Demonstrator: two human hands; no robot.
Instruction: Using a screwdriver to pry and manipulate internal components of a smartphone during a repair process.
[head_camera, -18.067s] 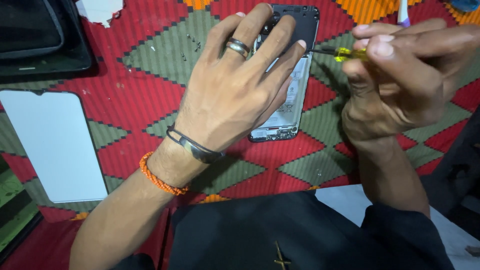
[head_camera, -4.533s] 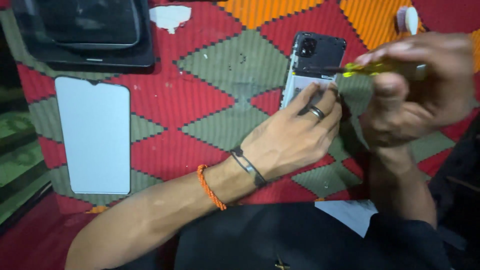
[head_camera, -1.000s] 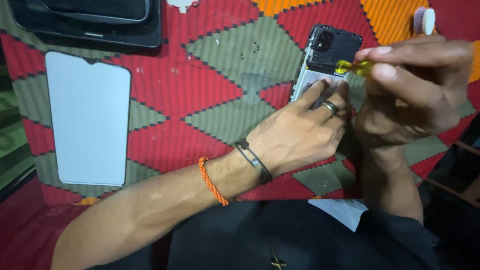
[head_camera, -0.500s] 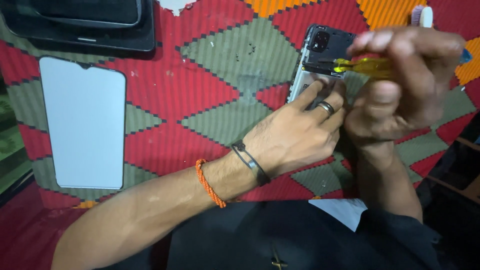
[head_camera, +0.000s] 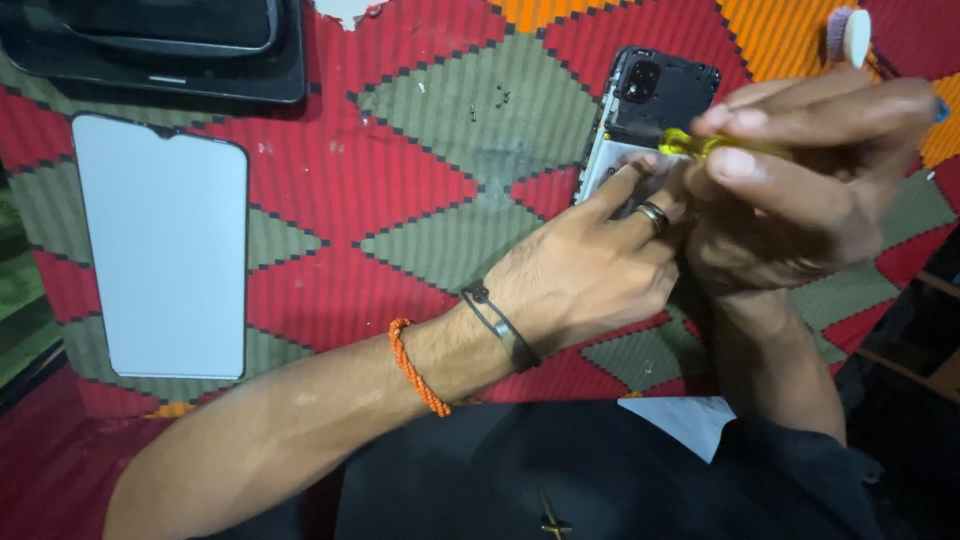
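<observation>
Left hand (head_camera: 585, 285) lies across the lower part of the opened phone (head_camera: 655, 110), fingers pressed down on it, a ring on one finger and a dark bracelet plus an orange cord at the wrist. Right hand (head_camera: 790, 190) sits just right of the phone, fingers closed around a yellow screwdriver (head_camera: 700, 145) whose tip meets the phone's exposed inside below the camera block. That phone rests face down on a red, green and orange patterned cloth (head_camera: 400, 200). Left of the phone lie a few tiny screws (head_camera: 495, 100), and farther left a white screen panel (head_camera: 165, 250). Beyond that panel sits a dark tray (head_camera: 160, 50).
</observation>
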